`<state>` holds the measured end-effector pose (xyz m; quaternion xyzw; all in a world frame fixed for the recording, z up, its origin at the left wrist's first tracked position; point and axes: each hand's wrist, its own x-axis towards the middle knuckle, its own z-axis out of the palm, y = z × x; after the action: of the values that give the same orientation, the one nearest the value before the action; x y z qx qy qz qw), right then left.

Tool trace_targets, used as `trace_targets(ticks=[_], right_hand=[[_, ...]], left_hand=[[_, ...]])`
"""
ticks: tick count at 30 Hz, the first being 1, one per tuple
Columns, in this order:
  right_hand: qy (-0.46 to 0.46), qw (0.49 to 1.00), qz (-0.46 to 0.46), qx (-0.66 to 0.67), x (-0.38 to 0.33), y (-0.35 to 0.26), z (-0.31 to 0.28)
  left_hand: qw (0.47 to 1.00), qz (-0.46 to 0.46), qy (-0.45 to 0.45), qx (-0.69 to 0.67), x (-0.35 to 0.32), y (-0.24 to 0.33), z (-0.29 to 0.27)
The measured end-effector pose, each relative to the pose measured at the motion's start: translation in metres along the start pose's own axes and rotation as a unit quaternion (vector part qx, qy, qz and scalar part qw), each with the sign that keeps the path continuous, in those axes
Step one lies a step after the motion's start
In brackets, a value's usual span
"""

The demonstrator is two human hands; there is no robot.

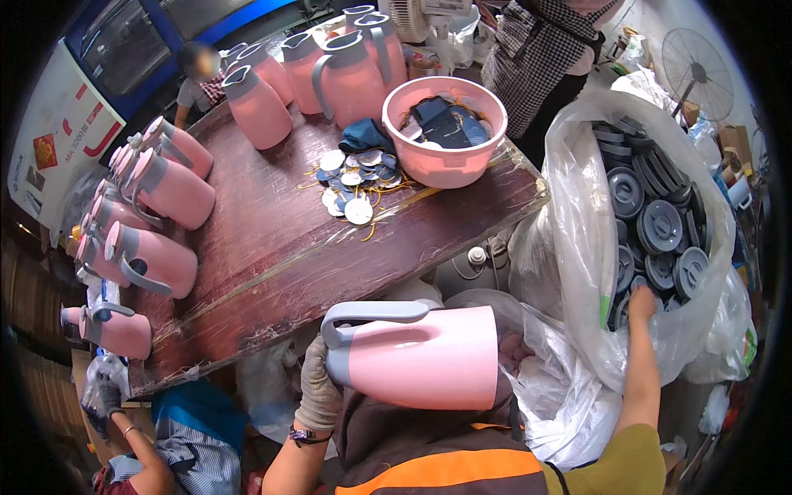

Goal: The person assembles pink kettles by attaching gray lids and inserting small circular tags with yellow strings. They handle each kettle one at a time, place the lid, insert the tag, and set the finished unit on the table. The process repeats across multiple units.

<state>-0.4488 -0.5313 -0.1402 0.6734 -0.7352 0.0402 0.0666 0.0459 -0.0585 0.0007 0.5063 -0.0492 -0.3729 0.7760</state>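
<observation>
A pink jug [425, 359] with a grey collar and long grey handle lies on its side in front of my body. My left hand [318, 388], in a pale work glove, is closed round its grey mouth end. Off to the right, my bare right hand [642, 305] reaches into a large clear plastic bag [569, 247] of round dark grey lids [662, 225]. Its fingers are closed at the edge of a grey lid [638, 283], and the fingertips are partly hidden among the lids.
On the worn dark red table [247, 256], pink jugs [169, 190] line the left and far edges. Round tags with yellow strings [359, 209] lie by a pink tub [437, 169] of dark pieces. Co-workers stand beyond; another person's gloved hand [107, 394] is at lower left.
</observation>
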Motion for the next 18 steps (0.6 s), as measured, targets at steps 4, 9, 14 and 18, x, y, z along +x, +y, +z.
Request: trace_targets(ticks=[4, 9, 14, 18], right_hand=[[0.065, 0.913, -0.07, 0.396, -0.026, -0.052, -0.075], [-0.062, 0.683, -0.24, 0.687, -0.213, -0.226, -0.207], [-0.094, 0.628, -0.373, 0.677, -0.297, -0.264, -0.208], [-0.115, 0.604, -0.407, 0.675, -0.314, -0.263, -0.202]], left_hand=[[1.0, 0.006, 0.001, -0.028, 0.004, -0.005, 0.004], [0.984, -0.079, 0.013, -0.157, 0.001, -0.031, 0.001], [0.954, -0.116, 0.086, -0.264, -0.007, -0.057, -0.037], [0.951, -0.122, 0.123, -0.258, -0.017, -0.063, -0.05]])
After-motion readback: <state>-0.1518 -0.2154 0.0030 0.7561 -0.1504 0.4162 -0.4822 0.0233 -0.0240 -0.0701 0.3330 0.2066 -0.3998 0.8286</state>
